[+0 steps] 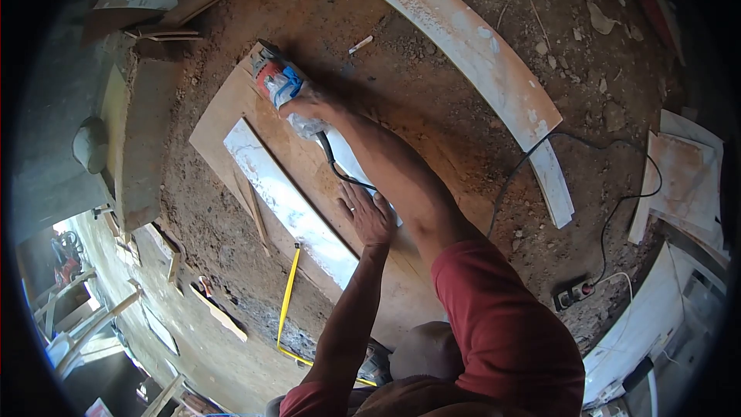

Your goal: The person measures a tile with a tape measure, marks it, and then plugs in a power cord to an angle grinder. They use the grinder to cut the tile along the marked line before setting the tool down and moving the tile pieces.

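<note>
My right hand (305, 102) is wrapped round a red and blue angle grinder (272, 77) at the far end of a brown board (224, 112). The black cord runs back from the tool under my forearm. Spread flat, my left hand (366, 215) presses on a narrow white tile strip (345, 156), which is partly hidden by my right arm. Left of it, a second white marbled strip (289, 201) lies on the board. A yellow tape measure (289, 293) is extended beside the board's near left side.
Long dusty tile pieces (478, 50) lie on the dirt at the right. A power socket (573, 294) with a plugged-in cord sits at the lower right, near stacked tiles (683, 177). A concrete block (147, 131) stands at the left.
</note>
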Action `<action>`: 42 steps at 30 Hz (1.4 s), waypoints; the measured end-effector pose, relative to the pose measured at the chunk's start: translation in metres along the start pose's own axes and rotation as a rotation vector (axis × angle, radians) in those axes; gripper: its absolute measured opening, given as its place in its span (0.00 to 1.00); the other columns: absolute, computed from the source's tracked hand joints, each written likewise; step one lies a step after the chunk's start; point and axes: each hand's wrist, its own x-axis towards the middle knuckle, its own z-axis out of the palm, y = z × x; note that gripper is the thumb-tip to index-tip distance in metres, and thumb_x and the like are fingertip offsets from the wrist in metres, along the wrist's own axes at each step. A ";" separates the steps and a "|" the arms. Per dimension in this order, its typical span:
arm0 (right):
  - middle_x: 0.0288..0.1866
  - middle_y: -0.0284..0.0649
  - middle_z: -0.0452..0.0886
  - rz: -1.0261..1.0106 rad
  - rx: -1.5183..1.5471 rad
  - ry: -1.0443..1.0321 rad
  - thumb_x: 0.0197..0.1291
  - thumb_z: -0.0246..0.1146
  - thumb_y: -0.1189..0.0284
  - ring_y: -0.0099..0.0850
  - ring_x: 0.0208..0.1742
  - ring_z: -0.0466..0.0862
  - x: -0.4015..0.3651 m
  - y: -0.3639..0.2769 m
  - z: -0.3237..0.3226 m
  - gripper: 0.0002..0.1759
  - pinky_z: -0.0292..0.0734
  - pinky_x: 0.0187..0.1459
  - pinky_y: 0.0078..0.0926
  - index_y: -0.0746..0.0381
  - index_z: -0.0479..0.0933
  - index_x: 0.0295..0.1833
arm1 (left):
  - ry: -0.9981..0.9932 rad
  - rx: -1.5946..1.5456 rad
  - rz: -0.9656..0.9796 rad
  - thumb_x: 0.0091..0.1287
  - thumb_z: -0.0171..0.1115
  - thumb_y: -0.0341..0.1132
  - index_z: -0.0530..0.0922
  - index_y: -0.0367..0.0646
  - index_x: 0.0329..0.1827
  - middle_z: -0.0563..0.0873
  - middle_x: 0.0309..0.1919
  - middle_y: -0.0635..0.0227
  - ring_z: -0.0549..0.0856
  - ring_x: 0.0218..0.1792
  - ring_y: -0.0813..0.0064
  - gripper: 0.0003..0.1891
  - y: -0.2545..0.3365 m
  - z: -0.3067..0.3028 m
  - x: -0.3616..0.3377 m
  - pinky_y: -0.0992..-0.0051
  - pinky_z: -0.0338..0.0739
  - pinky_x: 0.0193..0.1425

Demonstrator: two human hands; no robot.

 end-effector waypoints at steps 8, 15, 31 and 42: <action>0.49 0.49 0.80 0.085 0.010 -0.009 0.33 0.72 0.63 0.38 0.49 0.81 -0.012 -0.007 -0.007 0.34 0.74 0.50 0.28 0.65 0.76 0.51 | 0.007 -0.054 -0.033 0.71 0.30 0.53 0.47 0.29 0.72 0.51 0.72 0.45 0.49 0.74 0.51 0.37 0.003 -0.003 0.001 0.53 0.36 0.74; 0.54 0.50 0.78 0.045 -0.038 -0.043 0.35 0.71 0.58 0.39 0.53 0.78 -0.017 -0.004 -0.008 0.43 0.72 0.53 0.29 0.66 0.69 0.60 | 0.000 -0.020 -0.027 0.71 0.32 0.50 0.48 0.28 0.71 0.52 0.71 0.45 0.50 0.73 0.52 0.35 0.002 -0.001 0.002 0.53 0.36 0.74; 0.45 0.45 0.81 0.040 -0.029 -0.006 0.39 0.69 0.64 0.36 0.46 0.80 0.002 0.025 0.007 0.30 0.72 0.49 0.30 0.64 0.75 0.51 | -0.012 -0.031 -0.025 0.69 0.33 0.46 0.43 0.31 0.72 0.48 0.73 0.47 0.47 0.74 0.50 0.34 0.002 -0.005 0.002 0.51 0.35 0.74; 0.48 0.47 0.80 0.039 -0.025 -0.017 0.37 0.70 0.63 0.37 0.47 0.79 -0.007 0.021 0.004 0.34 0.72 0.51 0.29 0.65 0.73 0.54 | 0.029 -0.089 -0.005 0.70 0.34 0.45 0.47 0.33 0.73 0.51 0.73 0.49 0.49 0.74 0.52 0.32 -0.003 -0.001 0.002 0.52 0.36 0.74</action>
